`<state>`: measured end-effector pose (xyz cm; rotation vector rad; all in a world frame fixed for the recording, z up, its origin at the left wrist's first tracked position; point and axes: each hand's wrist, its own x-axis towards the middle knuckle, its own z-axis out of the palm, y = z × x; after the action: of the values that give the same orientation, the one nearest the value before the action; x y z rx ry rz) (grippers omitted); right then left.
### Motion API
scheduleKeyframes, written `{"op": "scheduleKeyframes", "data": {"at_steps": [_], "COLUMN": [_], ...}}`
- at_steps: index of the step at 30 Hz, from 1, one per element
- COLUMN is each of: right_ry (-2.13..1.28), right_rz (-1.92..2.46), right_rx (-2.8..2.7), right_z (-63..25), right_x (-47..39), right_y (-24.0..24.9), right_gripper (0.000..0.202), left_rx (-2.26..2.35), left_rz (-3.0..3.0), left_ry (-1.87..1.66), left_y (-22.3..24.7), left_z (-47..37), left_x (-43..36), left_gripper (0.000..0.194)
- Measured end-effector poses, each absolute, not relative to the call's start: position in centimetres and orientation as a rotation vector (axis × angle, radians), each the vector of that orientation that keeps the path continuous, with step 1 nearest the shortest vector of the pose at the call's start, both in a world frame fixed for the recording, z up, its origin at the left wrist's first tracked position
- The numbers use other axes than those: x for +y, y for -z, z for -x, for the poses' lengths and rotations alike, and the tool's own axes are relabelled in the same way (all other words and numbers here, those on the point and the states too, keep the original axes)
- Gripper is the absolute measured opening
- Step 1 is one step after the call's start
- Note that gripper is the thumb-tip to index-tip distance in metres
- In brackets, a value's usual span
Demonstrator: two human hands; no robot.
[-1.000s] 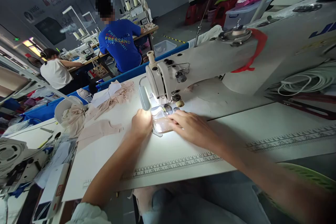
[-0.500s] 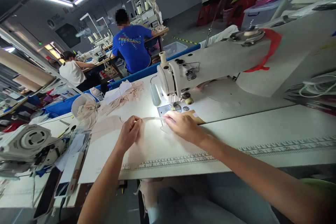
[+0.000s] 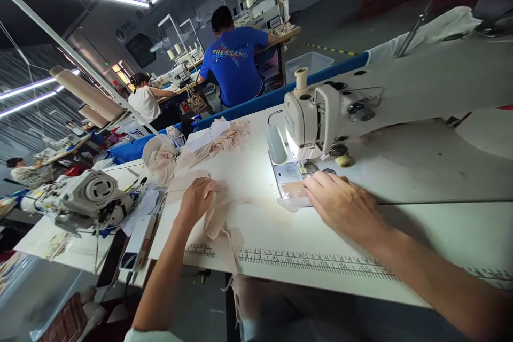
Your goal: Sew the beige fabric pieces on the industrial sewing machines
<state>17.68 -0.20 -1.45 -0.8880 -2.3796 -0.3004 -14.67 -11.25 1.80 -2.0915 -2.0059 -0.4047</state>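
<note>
A white sewing machine (image 3: 310, 117) stands on the table, its lamp lighting the needle area. My left hand (image 3: 195, 200) is closed over a thin beige fabric piece (image 3: 218, 219) on the left part of the table; the fabric hangs down toward the front edge. At the metal needle plate (image 3: 285, 173), my right hand (image 3: 340, 206) lies with its fingers pressed together, fingertips just in front of the presser foot. What those fingertips hold is hidden. Pale, sheer material (image 3: 294, 204) lies beside them.
Crumpled beige fabric (image 3: 230, 136) lies behind my left hand. A printed ruler scale (image 3: 304, 262) runs along the table's front. Another machine head (image 3: 90, 197) and a white box-shaped device (image 3: 138, 243) are at the left. One person in blue (image 3: 236, 64) sits farther back.
The view has shifted, bringing the machine closer. My hands have moved farther apart, and the strip stretched between them no longer shows taut. More fabric now hangs below my left hand.
</note>
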Motion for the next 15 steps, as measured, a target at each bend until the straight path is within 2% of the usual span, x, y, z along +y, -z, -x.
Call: {"op": "scheduleKeyframes", "data": {"at_steps": [3,9,12,15], "right_ry": [0.293,0.281,0.249,0.104], "right_rz": [0.902,0.883,0.866,0.752], "right_rx": [-2.392,-2.382,-2.339,-2.321], "right_z": [-17.8,-18.7,-19.9,-21.6], "right_x": [-0.1,0.4,0.3,-0.4], "right_y": [1.4,1.8,1.9,1.4], "right_gripper": [0.024,0.024,0.025,0.024], "left_rx": [-1.982,-1.97,-2.098,-2.212], "left_rz": [2.141,2.033,1.898,1.672], "left_ry": [0.318,0.322,0.51,0.926], "left_y": [-1.1,0.1,-0.1,-1.8], "left_z": [15.9,15.3,15.4,16.3], "left_x": [-10.5,-9.4,-9.0,-9.1], "left_gripper": [0.028,0.02,0.016,0.016]}}
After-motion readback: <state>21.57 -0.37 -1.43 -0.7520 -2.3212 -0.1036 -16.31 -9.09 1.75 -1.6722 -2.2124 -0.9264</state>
